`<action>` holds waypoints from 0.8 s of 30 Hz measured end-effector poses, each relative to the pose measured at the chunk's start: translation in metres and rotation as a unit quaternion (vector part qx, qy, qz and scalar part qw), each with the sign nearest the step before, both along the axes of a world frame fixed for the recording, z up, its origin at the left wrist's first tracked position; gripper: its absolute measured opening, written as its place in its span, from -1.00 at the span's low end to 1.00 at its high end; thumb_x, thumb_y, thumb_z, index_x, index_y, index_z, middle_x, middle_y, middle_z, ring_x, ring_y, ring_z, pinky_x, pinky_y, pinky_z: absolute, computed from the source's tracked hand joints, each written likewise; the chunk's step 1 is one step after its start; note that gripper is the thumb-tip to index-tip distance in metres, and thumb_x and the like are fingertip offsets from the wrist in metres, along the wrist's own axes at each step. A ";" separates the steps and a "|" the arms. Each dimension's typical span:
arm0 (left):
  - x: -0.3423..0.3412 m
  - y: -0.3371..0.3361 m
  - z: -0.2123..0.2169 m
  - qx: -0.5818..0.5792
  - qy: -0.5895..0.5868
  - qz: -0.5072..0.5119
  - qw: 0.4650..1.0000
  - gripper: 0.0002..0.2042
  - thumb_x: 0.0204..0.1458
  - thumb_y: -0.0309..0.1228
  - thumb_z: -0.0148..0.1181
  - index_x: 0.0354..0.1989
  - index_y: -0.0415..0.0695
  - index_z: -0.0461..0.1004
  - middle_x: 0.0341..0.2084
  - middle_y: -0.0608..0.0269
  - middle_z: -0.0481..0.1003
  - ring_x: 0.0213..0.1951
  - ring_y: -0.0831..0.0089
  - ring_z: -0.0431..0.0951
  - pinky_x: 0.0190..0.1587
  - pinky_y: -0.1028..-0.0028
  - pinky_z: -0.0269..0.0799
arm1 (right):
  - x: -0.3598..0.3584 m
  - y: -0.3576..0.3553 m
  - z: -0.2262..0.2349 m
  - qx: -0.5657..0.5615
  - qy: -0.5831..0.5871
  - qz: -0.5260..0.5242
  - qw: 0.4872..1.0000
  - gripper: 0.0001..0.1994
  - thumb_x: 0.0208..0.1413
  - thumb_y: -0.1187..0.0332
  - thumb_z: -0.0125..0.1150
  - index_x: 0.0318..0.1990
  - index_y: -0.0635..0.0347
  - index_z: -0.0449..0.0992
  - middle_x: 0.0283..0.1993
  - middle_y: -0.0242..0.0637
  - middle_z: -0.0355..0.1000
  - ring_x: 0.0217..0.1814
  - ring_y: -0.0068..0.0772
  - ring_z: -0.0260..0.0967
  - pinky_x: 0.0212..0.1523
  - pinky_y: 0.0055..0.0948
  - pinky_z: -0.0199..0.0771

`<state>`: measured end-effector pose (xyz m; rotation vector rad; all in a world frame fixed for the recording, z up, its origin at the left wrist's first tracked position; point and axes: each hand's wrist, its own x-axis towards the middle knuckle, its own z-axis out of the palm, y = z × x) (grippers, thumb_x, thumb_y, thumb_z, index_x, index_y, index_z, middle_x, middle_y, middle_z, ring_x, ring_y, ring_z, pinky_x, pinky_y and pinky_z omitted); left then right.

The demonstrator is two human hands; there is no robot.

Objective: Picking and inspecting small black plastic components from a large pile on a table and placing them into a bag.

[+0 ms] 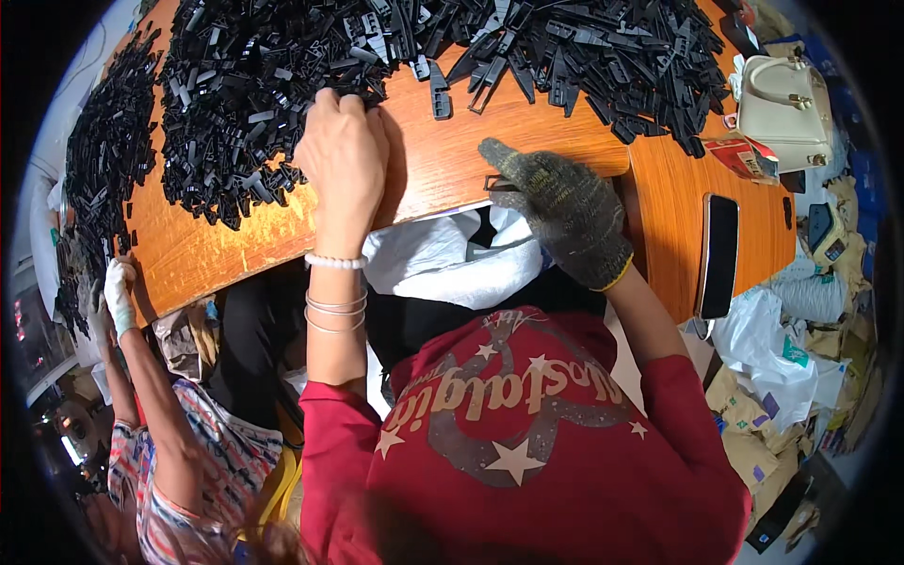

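Note:
My bare left hand [344, 151], with a beaded bracelet and thin bangles at the wrist, reaches to the near edge of a heap of small black plastic clips [235, 113]. Its fingers curl downward, and the fingertips are hidden, so what they grip cannot be made out. My right hand [563, 202] wears a dark knitted glove and is closed at the table's front edge. Between its thumb and fingers sits a small black plastic piece [495, 183] with an open frame shape. Longer black plastic parts [603, 56] lie heaped beyond it.
Across the wooden table [433, 160], a phone [719, 254] and a cream handbag [783, 108] rest at the right. White bag material [452, 268] hangs below the front edge. At the left, a co-worker's gloved hand [120, 292] is beside another black heap [104, 179].

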<state>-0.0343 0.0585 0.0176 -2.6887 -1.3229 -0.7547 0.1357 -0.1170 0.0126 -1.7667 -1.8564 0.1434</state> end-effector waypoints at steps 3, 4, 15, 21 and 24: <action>0.006 -0.010 -0.001 0.005 0.012 -0.036 0.999 -0.85 -0.03 -0.40 0.27 -0.40 -0.22 0.49 -0.43 0.12 0.38 -0.34 0.19 0.46 -0.38 0.30 0.37 | -0.002 0.000 0.004 -0.048 0.006 -0.018 0.999 -0.54 0.05 0.43 0.19 0.17 0.00 0.41 -0.10 -0.22 0.50 -0.18 -0.20 0.46 -0.17 -0.31 0.48; 0.007 -0.013 -0.002 0.002 -0.016 -0.066 0.998 -0.85 -0.04 -0.43 0.26 -0.41 -0.24 0.46 -0.43 0.10 0.36 -0.35 0.17 0.43 -0.37 0.28 0.37 | -0.001 0.000 0.005 -0.049 0.007 -0.019 0.999 -0.54 0.05 0.43 0.19 0.17 0.00 0.41 -0.10 -0.22 0.50 -0.18 -0.20 0.46 -0.17 -0.31 0.48; 0.010 -0.013 0.000 -0.069 -0.086 -0.252 0.962 -0.80 -0.05 -0.67 0.09 -0.21 -0.27 0.49 -0.26 0.06 0.45 -0.21 0.09 0.48 -0.16 0.28 0.43 | 0.000 0.001 0.002 0.003 0.295 -0.029 0.955 -0.54 0.16 0.56 0.11 0.24 0.21 0.30 0.07 -0.20 0.44 0.01 -0.43 0.46 0.00 -0.47 0.49; 0.014 -0.041 0.008 -0.194 -0.075 -0.338 0.918 -0.88 -0.09 -0.56 0.20 -0.35 -0.31 0.51 -0.33 0.10 0.44 -0.22 0.16 0.49 -0.21 0.28 0.45 | 0.011 -0.005 0.007 -0.033 0.326 -0.111 0.938 -0.60 0.10 0.36 0.27 0.09 0.26 0.42 -0.03 -0.17 0.49 -0.06 -0.40 0.47 -0.04 -0.42 0.48; 0.018 -0.044 0.001 -0.221 -0.105 -0.336 0.909 -0.90 -0.03 -0.52 0.21 -0.37 -0.31 0.50 -0.36 0.10 0.42 -0.29 0.14 0.49 -0.23 0.27 0.43 | 0.016 -0.005 0.021 -0.082 0.230 -0.101 0.964 -0.66 0.09 0.21 0.27 -0.08 0.25 0.54 -0.12 -0.10 0.52 -0.12 -0.23 0.52 -0.09 -0.30 0.49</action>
